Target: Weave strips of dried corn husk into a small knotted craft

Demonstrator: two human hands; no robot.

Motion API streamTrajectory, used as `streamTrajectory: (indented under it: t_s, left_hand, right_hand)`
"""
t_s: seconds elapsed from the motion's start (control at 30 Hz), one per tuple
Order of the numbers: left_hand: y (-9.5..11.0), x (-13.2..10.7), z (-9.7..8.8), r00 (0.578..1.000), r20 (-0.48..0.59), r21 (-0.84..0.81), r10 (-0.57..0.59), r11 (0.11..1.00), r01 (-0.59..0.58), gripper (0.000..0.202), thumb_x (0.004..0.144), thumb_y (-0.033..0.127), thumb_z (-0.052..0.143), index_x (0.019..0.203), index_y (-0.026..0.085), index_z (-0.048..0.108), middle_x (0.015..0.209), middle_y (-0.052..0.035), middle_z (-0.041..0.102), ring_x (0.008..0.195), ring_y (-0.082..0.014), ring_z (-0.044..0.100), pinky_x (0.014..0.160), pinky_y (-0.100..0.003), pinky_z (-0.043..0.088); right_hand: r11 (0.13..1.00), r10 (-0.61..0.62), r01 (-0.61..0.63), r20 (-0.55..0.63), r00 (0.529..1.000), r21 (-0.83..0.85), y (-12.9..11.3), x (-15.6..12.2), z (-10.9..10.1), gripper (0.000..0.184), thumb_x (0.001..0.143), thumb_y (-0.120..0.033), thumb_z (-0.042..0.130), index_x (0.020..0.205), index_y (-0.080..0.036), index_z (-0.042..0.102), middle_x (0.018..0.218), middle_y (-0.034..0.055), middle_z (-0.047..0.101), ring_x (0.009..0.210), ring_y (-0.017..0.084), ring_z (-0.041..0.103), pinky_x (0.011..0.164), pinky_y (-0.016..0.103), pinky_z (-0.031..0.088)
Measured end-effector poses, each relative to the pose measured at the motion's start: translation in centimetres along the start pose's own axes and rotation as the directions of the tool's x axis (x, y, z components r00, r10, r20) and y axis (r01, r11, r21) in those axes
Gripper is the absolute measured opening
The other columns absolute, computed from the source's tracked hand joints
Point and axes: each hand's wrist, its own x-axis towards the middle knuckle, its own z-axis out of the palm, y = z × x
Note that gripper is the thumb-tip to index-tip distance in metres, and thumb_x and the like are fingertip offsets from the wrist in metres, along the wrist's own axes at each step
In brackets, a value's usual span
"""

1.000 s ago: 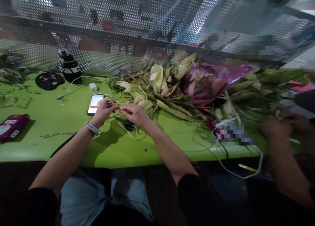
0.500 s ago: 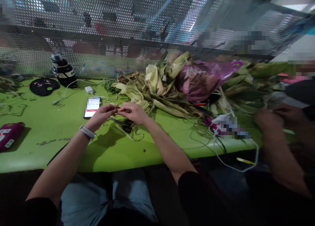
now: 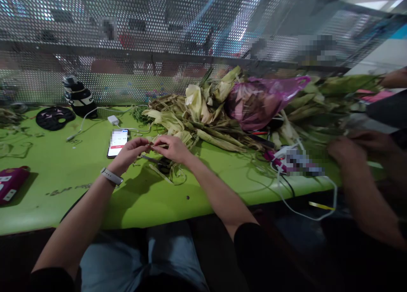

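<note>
Close together above the green table, my left hand [image 3: 135, 150] and my right hand [image 3: 173, 149] are both closed in a pinch, fingertips almost meeting. Between them is a thin pale strip of corn husk [image 3: 151, 146], mostly hidden by the fingers. Below my right hand lies a dark-handled tool [image 3: 164, 165] that looks like scissors, partly covered, with loose pale husk strips [image 3: 160, 173] around it. A lit phone [image 3: 118, 143] lies just beyond my left hand. Behind my right hand spreads a big heap of corn husks [image 3: 219, 140].
A pink plastic bag [image 3: 251, 105] rests on the heap. White cables and a power strip [image 3: 275, 158] lie to the right, near a co-worker's hands [image 3: 346, 152]. At left are a black bottle [image 3: 79, 99], a black palette-shaped mat [image 3: 54, 118] and a magenta box [image 3: 12, 184].
My hands stay pinched together at nearly the same spot, with the fingers shifted slightly. The view has tilted a little. At the far right, another hand now shows above the husks.
</note>
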Motion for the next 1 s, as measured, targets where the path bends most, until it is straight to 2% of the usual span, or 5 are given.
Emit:
streamTrajectory:
  t_s: [0.27,0.43,0.63,0.83,1.0]
  left_hand:
    - [0.0,0.1,-0.1,0.994,0.096,-0.059,-0.044,0.997,0.049,0.031,0.064,0.023,0.078,0.092,0.015,0.069,0.089,-0.0047,0.071,0.083,-0.0151,0.064,0.083,-0.031,0.048]
    - [-0.6,0.4,-0.7,0.992,0.102,-0.143,-0.073,0.986,0.087,0.029,0.065,0.022,0.078,0.091,0.015,0.069,0.084,-0.0053,0.072,0.077,-0.0134,0.067,0.068,-0.023,0.049]
    - [-0.5,0.6,-1.2,0.982,0.032,-0.306,-0.184,0.934,0.184,0.026,0.065,0.016,0.077,0.09,0.014,0.069,0.081,-0.006,0.072,0.071,-0.0135,0.069,0.054,-0.017,0.047]
    - [-0.2,0.5,-1.2,0.991,0.011,-0.311,-0.135,0.941,0.132,0.028,0.064,0.015,0.079,0.09,0.015,0.071,0.08,-0.0039,0.072,0.068,-0.0093,0.066,0.054,-0.015,0.046]
    - [-0.3,0.4,-1.0,0.992,0.077,-0.258,-0.097,0.959,0.114,0.03,0.066,0.02,0.08,0.094,0.014,0.071,0.086,-0.0048,0.072,0.065,-0.0076,0.063,0.055,-0.016,0.046]
  right_hand:
    - [0.999,0.01,-0.009,-0.014,1.0,0.049,-0.1,0.0,-0.4,0.013,0.083,-0.03,0.062,0.087,-0.018,0.066,0.089,0.0042,0.068,0.08,0.015,0.064,0.074,0.03,0.051]
    - [0.984,0.099,-0.088,-0.067,0.993,0.154,0.8,0.2,-0.1,0.023,0.084,-0.039,0.061,0.094,-0.018,0.062,0.092,0.0046,0.067,0.078,0.014,0.064,0.074,0.03,0.053]
    - [0.98,-0.072,-0.01,-0.402,0.913,-0.199,0.2,-0.1,0.0,0.016,0.085,-0.032,0.058,0.092,-0.019,0.06,0.097,0.0085,0.061,0.095,0.02,0.058,0.085,0.035,0.049]
    - [0.945,-0.081,0.035,-0.129,0.988,-0.325,-0.3,-0.4,1.2,0.019,0.085,-0.035,0.057,0.088,-0.017,0.064,0.093,0.0083,0.064,0.093,0.021,0.057,0.085,0.035,0.045]
    - [0.953,-0.009,-0.022,-0.1,0.995,-0.303,0.4,-0.3,2.3,0.014,0.082,-0.03,0.06,0.087,-0.018,0.065,0.094,0.0069,0.064,0.091,0.02,0.058,0.082,0.033,0.045]
